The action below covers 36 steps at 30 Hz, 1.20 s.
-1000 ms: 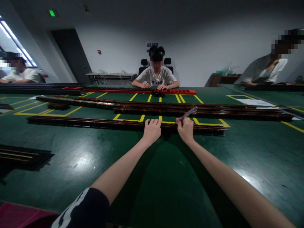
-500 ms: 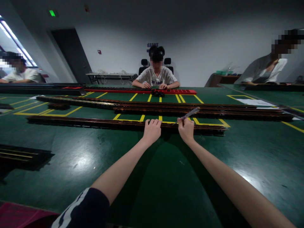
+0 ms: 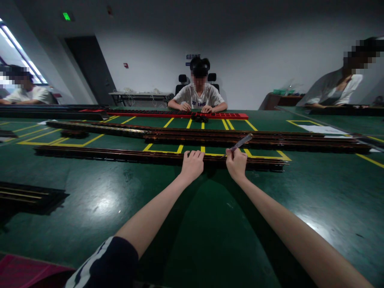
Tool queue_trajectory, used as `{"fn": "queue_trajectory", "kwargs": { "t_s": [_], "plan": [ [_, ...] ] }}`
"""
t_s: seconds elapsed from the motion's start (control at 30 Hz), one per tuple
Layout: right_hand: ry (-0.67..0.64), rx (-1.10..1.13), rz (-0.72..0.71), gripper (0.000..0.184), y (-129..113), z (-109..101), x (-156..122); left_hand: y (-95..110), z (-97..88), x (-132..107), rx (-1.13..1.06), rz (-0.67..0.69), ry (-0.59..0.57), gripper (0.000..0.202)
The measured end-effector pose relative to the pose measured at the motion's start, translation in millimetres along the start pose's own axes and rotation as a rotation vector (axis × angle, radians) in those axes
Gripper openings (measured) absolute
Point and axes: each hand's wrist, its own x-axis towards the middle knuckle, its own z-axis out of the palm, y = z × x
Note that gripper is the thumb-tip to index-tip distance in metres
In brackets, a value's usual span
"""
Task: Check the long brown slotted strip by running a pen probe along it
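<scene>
A long dark rail (image 3: 120, 155) with thin shiny edges lies crosswise in front of me on the green table (image 3: 210, 224). My left hand (image 3: 192, 165) is closed over it near the middle, fingers bent over its far side. To the right, my right hand (image 3: 237, 165) grips a slim pen-like tool (image 3: 244, 140) in a pinch. Its thicker grey end slants up and right, while the thin tip points down and left at the rail's upper side. Whether the tip touches the rail I cannot tell.
Behind the rail lies a bundle of long dark rails (image 3: 258, 140). More rails (image 3: 30, 196) are at the left. Yellow tape lines (image 3: 93, 141) mark the table. Across it, a person (image 3: 198, 94) sits at a red perforated strip (image 3: 231, 116). Other people sit left and right.
My right hand and the tool have shifted very slightly to the right along the rail. My left hand stays in place.
</scene>
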Motion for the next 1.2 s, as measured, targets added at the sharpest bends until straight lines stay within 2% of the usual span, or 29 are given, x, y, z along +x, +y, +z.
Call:
{"fn": "queue_trajectory", "kwargs": {
  "t_s": [0.47,1.2],
  "plan": [
    [-0.019,-0.006,-0.008,0.034,4.1,1.8,1.8,-1.8,1.2,0.5,-0.030,-0.032,-0.008,0.037],
    [-0.026,0.046,0.002,0.039,1.0,-0.3,1.4,-4.9,4.2,0.4,-0.050,-0.011,-0.012,0.036]
  ]
}}
